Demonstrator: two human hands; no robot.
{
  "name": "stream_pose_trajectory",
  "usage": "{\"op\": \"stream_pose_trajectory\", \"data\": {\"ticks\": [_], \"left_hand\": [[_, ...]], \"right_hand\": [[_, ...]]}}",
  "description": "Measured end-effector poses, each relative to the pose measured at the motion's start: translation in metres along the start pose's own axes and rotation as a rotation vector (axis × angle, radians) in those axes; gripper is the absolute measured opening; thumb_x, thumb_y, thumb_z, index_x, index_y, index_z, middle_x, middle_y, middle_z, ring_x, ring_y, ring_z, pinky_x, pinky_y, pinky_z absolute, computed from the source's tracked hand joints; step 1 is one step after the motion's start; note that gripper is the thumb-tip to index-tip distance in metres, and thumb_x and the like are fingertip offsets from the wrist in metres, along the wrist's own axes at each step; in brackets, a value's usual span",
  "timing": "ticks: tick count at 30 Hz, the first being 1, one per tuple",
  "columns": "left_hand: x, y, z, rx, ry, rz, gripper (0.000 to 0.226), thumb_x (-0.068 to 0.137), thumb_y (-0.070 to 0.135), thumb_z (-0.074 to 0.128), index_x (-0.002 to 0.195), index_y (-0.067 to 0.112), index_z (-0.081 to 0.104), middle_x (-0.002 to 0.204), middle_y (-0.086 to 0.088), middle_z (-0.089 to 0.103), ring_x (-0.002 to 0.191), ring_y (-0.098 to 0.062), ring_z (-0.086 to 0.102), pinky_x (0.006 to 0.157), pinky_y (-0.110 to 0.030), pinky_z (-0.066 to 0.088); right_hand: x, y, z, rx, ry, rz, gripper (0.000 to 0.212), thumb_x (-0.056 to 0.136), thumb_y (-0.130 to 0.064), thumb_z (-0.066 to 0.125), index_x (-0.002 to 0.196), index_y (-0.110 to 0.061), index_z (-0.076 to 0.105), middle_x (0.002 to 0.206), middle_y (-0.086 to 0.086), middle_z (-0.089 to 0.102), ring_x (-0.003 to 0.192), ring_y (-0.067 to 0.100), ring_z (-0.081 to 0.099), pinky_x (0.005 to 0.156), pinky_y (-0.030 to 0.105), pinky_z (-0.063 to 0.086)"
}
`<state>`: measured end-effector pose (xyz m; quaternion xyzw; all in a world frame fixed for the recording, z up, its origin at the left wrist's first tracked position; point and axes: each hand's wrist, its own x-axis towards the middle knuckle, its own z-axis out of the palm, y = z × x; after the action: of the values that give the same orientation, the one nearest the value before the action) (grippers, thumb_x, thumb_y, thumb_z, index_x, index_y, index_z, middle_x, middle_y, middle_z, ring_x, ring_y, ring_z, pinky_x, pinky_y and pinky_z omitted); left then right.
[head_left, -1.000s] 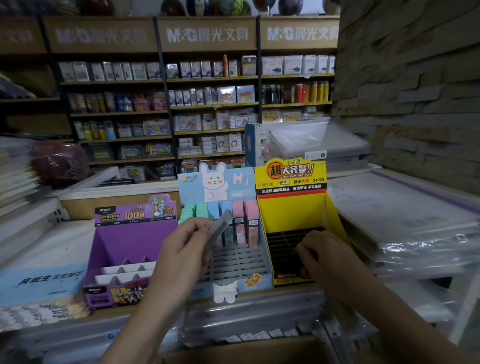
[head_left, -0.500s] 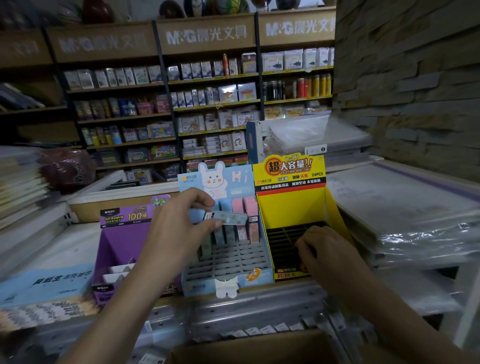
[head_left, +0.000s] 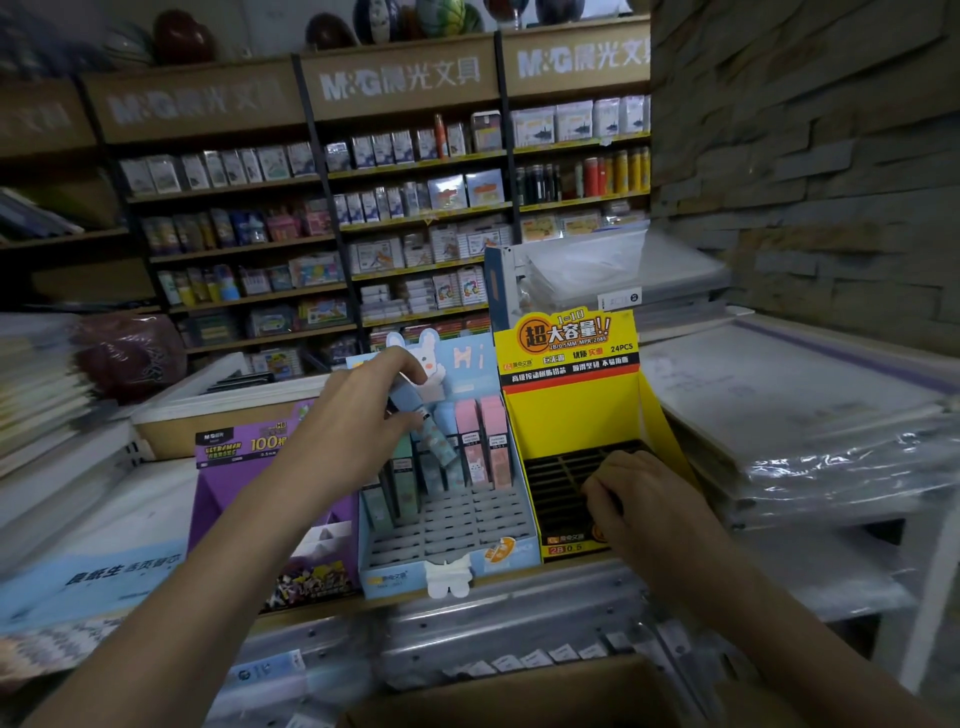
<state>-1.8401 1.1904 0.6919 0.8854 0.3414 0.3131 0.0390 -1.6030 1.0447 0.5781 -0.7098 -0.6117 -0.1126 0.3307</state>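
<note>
The left hand (head_left: 358, 431) pinches a small blue case (head_left: 436, 441) between its thumb and fingers. The case is tilted and is just above the back rows of the blue box (head_left: 395, 579), where other cases (head_left: 493, 441) stand upright. The right hand (head_left: 644, 504) rests on the black slots in the yellow box (head_left: 571, 415) with its fingers curled. It is too hard to see if it holds anything. A purple box (head_left: 234, 499) stands on the left.

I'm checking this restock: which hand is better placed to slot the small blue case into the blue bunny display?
Left. The left hand pinches the blue case just above the standing cases in the blue display; the right hand lies curled at the front of the yellow display, beside it.
</note>
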Motion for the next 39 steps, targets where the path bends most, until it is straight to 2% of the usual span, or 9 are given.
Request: {"op": "stream_pose_trajectory", "data": {"ticks": [3, 8, 10, 14, 19, 23, 25, 29, 39], "left_hand": [[0.001, -0.003, 0.004, 0.043, -0.026, -0.003, 0.022, 0.095, 0.020, 0.070, 0.107, 0.032, 0.056, 0.098, 0.002, 0.064, 0.078, -0.014, 0.059, 0.063, -0.033, 0.046], [-0.003, -0.002, 0.010, 0.074, -0.089, 0.010, 0.016, 0.101, 0.015, 0.059, 0.112, 0.026, 0.064, 0.111, -0.002, 0.070, 0.101, -0.023, 0.063, 0.082, -0.041, 0.052], [-0.004, -0.004, 0.011, 0.084, -0.091, 0.028, 0.018, 0.102, 0.013, 0.059, 0.115, 0.023, 0.068, 0.119, 0.001, 0.068, 0.111, -0.022, 0.061, 0.090, -0.040, 0.051], [-0.003, -0.006, 0.012, 0.132, -0.071, 0.055, 0.018, 0.101, 0.019, 0.062, 0.115, 0.025, 0.071, 0.120, 0.003, 0.068, 0.118, -0.023, 0.054, 0.102, -0.044, 0.041], [0.001, -0.011, 0.015, 0.170, -0.087, 0.060, 0.023, 0.101, 0.019, 0.063, 0.119, 0.028, 0.074, 0.108, -0.002, 0.066, 0.113, -0.027, 0.054, 0.098, -0.042, 0.041], [0.005, -0.013, 0.020, 0.210, -0.078, 0.084, 0.031, 0.098, 0.015, 0.065, 0.126, 0.026, 0.072, 0.103, -0.002, 0.054, 0.110, -0.027, 0.052, 0.093, -0.040, 0.043], [0.004, -0.013, 0.024, 0.207, -0.057, 0.081, 0.036, 0.095, 0.014, 0.069, 0.130, 0.022, 0.068, 0.104, -0.003, 0.058, 0.109, -0.027, 0.055, 0.092, -0.042, 0.046], [-0.002, -0.012, 0.029, 0.185, 0.070, 0.086, 0.026, 0.089, 0.017, 0.078, 0.112, 0.020, 0.065, 0.101, 0.003, 0.066, 0.102, -0.023, 0.058, 0.084, -0.036, 0.047], [-0.009, -0.013, 0.035, 0.237, 0.108, 0.068, 0.030, 0.089, 0.022, 0.078, 0.118, 0.019, 0.073, 0.115, -0.001, 0.070, 0.112, -0.024, 0.057, 0.100, -0.040, 0.044]], "right_hand": [[0.000, 0.000, 0.001, -0.005, 0.006, 0.001, 0.029, 0.100, -0.024, 0.050, 0.076, -0.016, 0.063, 0.080, -0.006, 0.056, 0.080, 0.013, 0.049, 0.069, 0.033, 0.047], [0.000, 0.002, 0.003, 0.004, 0.030, 0.007, 0.032, 0.101, -0.026, 0.049, 0.072, -0.017, 0.058, 0.077, -0.007, 0.053, 0.077, 0.013, 0.047, 0.068, 0.035, 0.047], [0.000, 0.001, 0.004, 0.012, 0.044, 0.006, 0.034, 0.102, -0.029, 0.048, 0.070, -0.019, 0.055, 0.075, -0.007, 0.052, 0.076, 0.012, 0.046, 0.067, 0.037, 0.047], [-0.001, 0.000, 0.004, 0.027, 0.079, 0.001, 0.037, 0.102, -0.034, 0.046, 0.066, -0.024, 0.049, 0.071, -0.010, 0.048, 0.073, 0.011, 0.043, 0.063, 0.034, 0.042], [-0.001, 0.000, 0.004, 0.021, 0.079, -0.001, 0.038, 0.102, -0.037, 0.044, 0.067, -0.024, 0.050, 0.072, -0.008, 0.050, 0.073, 0.011, 0.044, 0.062, 0.035, 0.042], [-0.001, 0.001, 0.006, 0.025, 0.115, -0.016, 0.038, 0.102, -0.034, 0.048, 0.066, -0.022, 0.053, 0.071, -0.009, 0.051, 0.071, 0.011, 0.044, 0.060, 0.035, 0.042], [-0.001, 0.002, 0.006, 0.025, 0.122, -0.019, 0.038, 0.101, -0.035, 0.048, 0.066, -0.021, 0.054, 0.070, -0.009, 0.051, 0.071, 0.010, 0.043, 0.059, 0.036, 0.042], [-0.001, 0.003, 0.008, 0.014, 0.119, -0.013, 0.038, 0.101, -0.036, 0.047, 0.067, -0.021, 0.057, 0.071, -0.009, 0.051, 0.071, 0.008, 0.042, 0.058, 0.033, 0.041], [-0.002, -0.002, 0.006, -0.022, 0.114, -0.002, 0.036, 0.101, -0.035, 0.050, 0.067, -0.021, 0.055, 0.072, -0.009, 0.052, 0.071, 0.009, 0.043, 0.058, 0.033, 0.041]]}}
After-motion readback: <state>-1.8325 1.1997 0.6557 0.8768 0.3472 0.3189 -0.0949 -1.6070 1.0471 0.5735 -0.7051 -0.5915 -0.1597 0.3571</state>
